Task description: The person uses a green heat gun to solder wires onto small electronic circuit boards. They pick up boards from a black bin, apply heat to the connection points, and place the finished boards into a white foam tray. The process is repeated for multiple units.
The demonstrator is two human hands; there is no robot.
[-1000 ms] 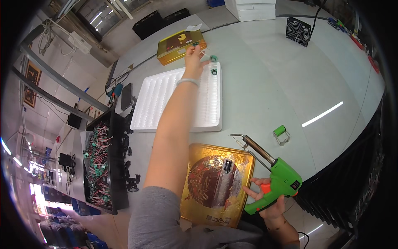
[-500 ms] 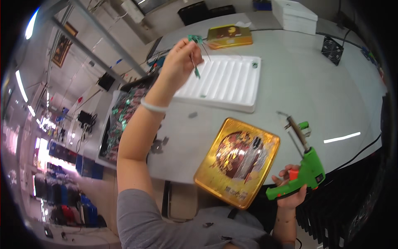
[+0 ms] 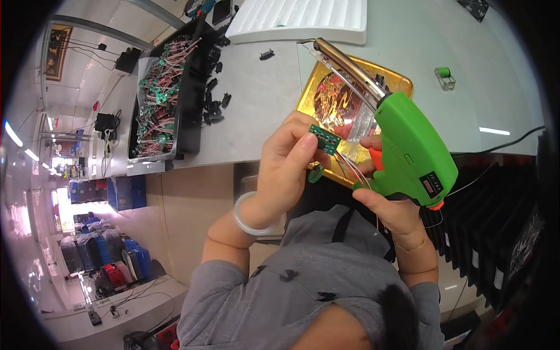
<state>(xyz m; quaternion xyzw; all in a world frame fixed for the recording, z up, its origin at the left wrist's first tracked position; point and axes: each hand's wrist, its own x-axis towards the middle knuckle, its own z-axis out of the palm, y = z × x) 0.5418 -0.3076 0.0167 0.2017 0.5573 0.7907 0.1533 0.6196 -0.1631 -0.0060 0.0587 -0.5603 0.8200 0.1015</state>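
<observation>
In my left hand [image 3: 283,160] a small green circuit board [image 3: 324,140] is pinched between thumb and fingers, its component side facing up. Red, white and dark wires [image 3: 352,167] run from its edge down past my right thumb. Just under the left fingers hangs a small round green piece [image 3: 315,173]. My right hand [image 3: 394,211] is wrapped around the handle of a green soldering gun [image 3: 415,149], fingers by its orange trigger. The gun's long metal barrel slants up and left, its bent tip well above the board. Beneath both hands lies a gold tin [image 3: 402,79], partly covered.
A white ribbed tray [image 3: 297,36] lies at the far edge. To the left, a black bin [image 3: 188,108] holds many wired green boards, with black parts [image 3: 213,105] scattered beside it. At right are a small green-topped object [image 3: 445,79], a black fan [image 3: 475,8] and a cable [image 3: 501,150].
My left hand has come down from above the white tray with the board, close to my right hand. The soldering gun has been raised and shifted left over the tin.
</observation>
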